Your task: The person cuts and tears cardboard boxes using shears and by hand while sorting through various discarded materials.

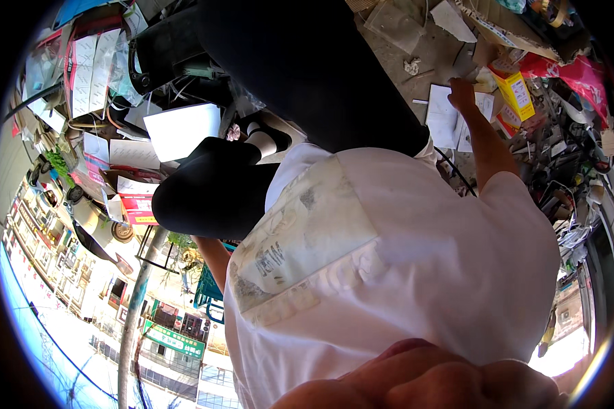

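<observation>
On the right side, my right arm reaches out to the ground, and my right hand [462, 94] is over a spread of white paper sheets [445, 121]. Its fingers look bent together; what they hold, if anything, is too small to make out. A blurred dark grey flat piece [464, 63] shows just beyond the fingers. Close by stands a yellow box [515, 94] with a white label. My left forearm [213, 258] passes behind my bent knee in black trousers [205, 194], which hides the left hand.
Scrap and loose parts [559, 150] pile up at the right, with a pink-red plastic bag [573, 80] and torn cardboard [501, 31]. On the left lie a white sheet [182, 129], cardboard boxes [133, 153] and cables. A pole [135, 307] and street buildings show at lower left.
</observation>
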Available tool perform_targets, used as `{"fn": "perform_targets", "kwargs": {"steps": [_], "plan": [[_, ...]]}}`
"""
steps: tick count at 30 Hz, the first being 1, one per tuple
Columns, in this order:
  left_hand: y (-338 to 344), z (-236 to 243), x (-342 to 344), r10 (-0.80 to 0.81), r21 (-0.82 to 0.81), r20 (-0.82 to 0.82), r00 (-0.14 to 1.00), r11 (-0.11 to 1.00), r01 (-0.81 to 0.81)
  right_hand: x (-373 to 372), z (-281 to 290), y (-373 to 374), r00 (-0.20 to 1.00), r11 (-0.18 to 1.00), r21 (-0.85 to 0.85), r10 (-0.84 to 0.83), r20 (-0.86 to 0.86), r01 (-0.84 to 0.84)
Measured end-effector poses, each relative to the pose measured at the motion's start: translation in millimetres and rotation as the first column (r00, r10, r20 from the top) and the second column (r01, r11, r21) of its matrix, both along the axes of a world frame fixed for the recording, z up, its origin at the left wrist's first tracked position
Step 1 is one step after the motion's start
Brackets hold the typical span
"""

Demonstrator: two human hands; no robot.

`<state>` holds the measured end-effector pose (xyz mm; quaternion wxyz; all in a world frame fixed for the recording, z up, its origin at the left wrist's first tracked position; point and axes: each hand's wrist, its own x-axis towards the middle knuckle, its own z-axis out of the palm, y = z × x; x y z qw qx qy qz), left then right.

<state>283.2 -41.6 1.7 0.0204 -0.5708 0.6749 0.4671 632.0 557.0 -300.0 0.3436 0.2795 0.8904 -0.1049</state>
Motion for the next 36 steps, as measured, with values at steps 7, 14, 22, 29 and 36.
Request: {"fn": "perform_targets", "kwargs": {"steps": [7, 14, 22, 29, 36], "plan": [[22.1, 13.6, -10.0, -0.052, -0.076, -0.023, 0.998, 0.996, 0.050, -10.3, -34.1, -39.1, 0.994, 0.999, -0.026, 0.044, 0.101, -0.042], [30.2, 24.3, -15.4, -0.064, -0.144, -0.059, 0.996, 0.988, 0.055, 7.3, -51.6, -42.2, 0.958, 0.969, 0.005, 0.244, 0.152, -0.248], [12.2, 47.7, -34.6, -0.077, -0.276, -0.157, 0.985, 0.961, 0.031, 14.5, -56.4, -38.0, 0.986, 0.962, -0.263, -0.021, 0.166, 0.065], [-106.1, 100.2, -106.7, -0.139, -0.501, -0.406, 0.903, 0.860, -0.093, -106.8, -48.6, 71.2, 0.835, 0.856, 0.246, -0.314, -0.452, 0.455], [39.6, 119.0, -145.3, -0.457, -0.609, -0.447, 0.769, 0.785, 0.112, -105.1, -118.7, 128.8, 0.854, 0.836, 0.177, -0.512, -0.091, 0.520]]}}
